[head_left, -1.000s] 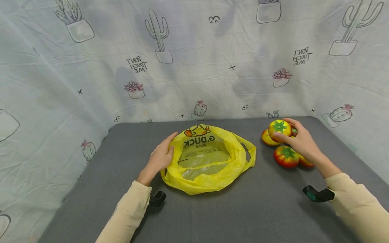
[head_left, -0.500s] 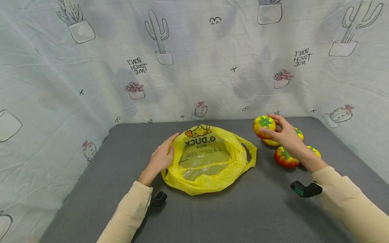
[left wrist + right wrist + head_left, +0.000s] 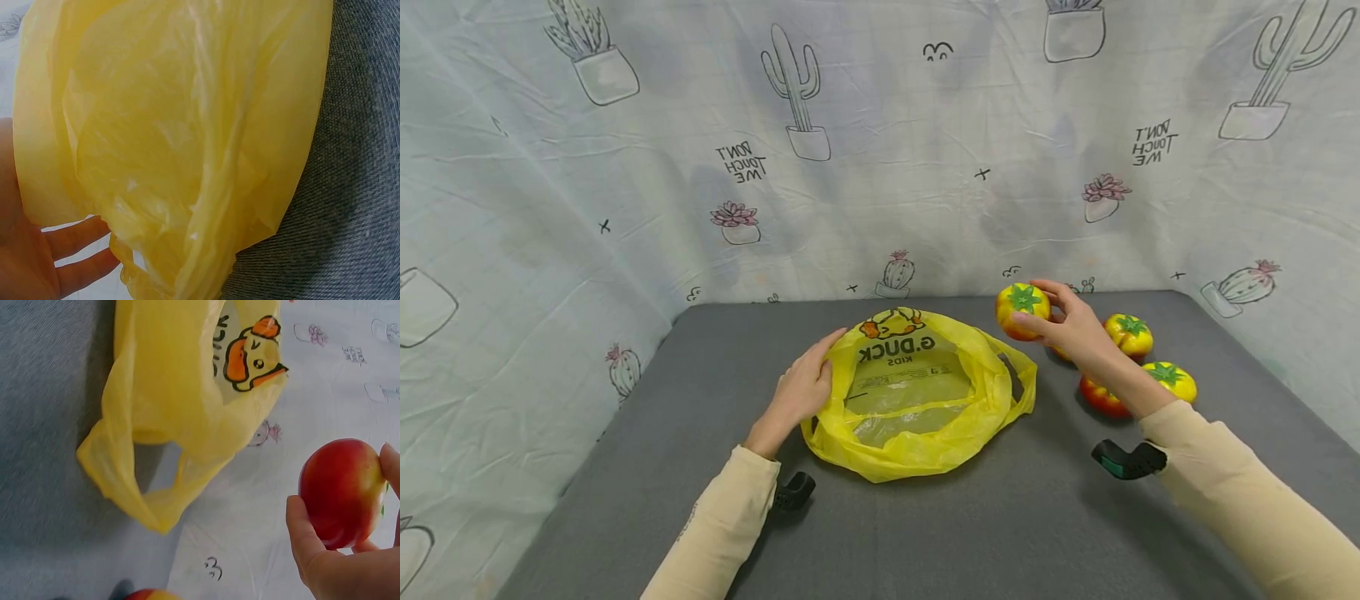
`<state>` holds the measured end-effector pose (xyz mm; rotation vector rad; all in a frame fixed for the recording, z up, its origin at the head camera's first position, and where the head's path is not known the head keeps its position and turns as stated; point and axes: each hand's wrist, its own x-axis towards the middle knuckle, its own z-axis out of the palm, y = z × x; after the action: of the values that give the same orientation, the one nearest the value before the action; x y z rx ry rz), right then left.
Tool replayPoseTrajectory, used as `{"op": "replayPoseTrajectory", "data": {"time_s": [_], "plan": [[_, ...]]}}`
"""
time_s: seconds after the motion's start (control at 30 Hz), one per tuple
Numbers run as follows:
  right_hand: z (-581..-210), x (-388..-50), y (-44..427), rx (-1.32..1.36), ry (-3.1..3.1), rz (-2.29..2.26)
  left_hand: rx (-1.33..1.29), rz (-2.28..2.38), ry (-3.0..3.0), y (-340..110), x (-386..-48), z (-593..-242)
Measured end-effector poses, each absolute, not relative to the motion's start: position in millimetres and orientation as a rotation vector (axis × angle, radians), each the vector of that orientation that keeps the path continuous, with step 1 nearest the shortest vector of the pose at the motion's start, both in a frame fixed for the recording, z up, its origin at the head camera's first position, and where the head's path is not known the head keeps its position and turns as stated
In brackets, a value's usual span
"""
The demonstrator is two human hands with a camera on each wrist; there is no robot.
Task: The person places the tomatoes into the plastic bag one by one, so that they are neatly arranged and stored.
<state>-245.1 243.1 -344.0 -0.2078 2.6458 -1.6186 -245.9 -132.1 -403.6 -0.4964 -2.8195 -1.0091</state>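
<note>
A yellow plastic bag point(image 3: 925, 446) with a duck print stands with its mouth spread wide in the middle of the table. Against the bag's left side rests my left hand point(image 3: 801, 387); in the left wrist view its fingers point(image 3: 87, 272) reach straight out to the yellow plastic and are partly hidden behind it. My right hand point(image 3: 1078, 333) holds a red and yellow tomato point(image 3: 1015, 315) with a green star-shaped top between thumb and fingers. It is raised to the right of the bag, near the back of the table. The right wrist view shows the gripped tomato point(image 3: 340, 487) from its red side.
Several more tomatoes lie at the right, among them a yellow one point(image 3: 1129, 335) and another point(image 3: 1172, 382), partly behind my right forearm. A bag handle loop point(image 3: 1024, 392) sticks out to the right. A cactus-print cloth point(image 3: 880, 167) hangs behind the grey table point(image 3: 925, 542).
My right hand has carried the tomato left from above the other tomatoes toward the bag, uncovering some of them. My left hand has stayed against the bag.
</note>
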Motion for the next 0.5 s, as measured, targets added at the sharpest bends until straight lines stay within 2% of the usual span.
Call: {"op": "replayPoseTrajectory", "data": {"time_s": [0.5], "plan": [[-348.2,-254.3,201.4,-0.313,2.534,-1.691,-0.515,-1.018,-2.806,-134.3,-246.6,-405.6]]}}
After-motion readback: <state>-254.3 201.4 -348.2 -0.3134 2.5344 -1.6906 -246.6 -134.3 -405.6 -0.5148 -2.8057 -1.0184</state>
